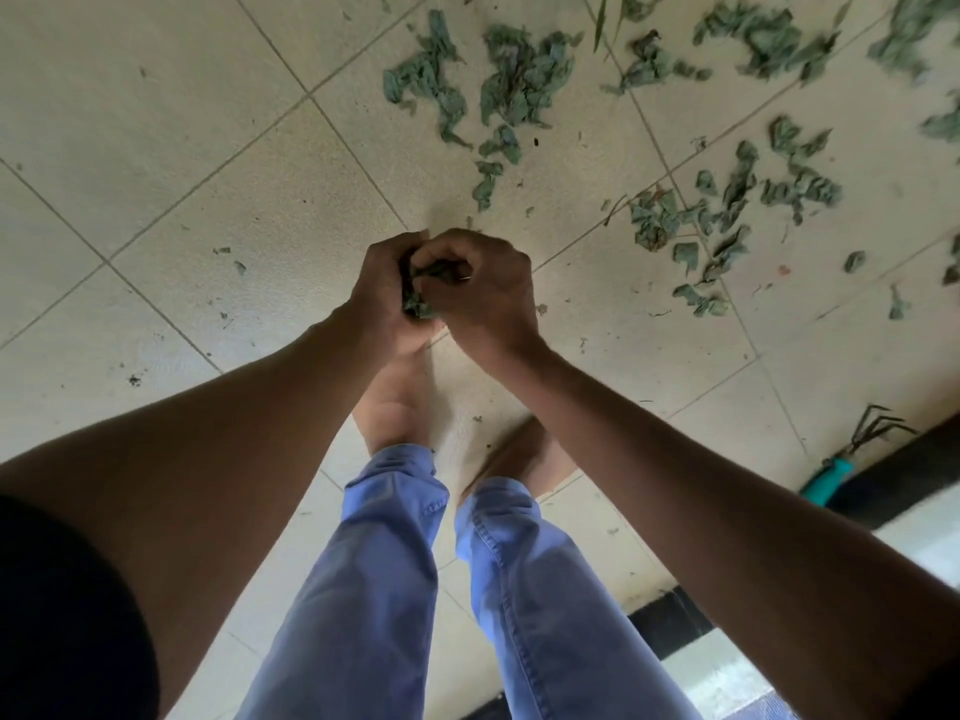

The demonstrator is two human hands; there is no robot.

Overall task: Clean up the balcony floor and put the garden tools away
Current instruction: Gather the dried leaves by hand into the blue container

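Blue trousers (395,589) and bare feet (400,402) stand on the pale tiled floor (171,148), and just above them the left hand (382,293) and right hand (480,288) press together, fingers curled round a wad of green leaves (421,291) squeezed between the palms. Off to the right, a hand rake with a teal handle (831,478) lies by the dark threshold. Farther out, torn leaf scraps (519,80) litter the tiles.

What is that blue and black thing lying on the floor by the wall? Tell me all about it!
It looks like a small garden hand rake: a teal handle, plastic by the look of it, and thin dark bent prongs. It lies flat on the tile floor beside a dark strip along the edge, prongs pointing away. Nobody is touching it.
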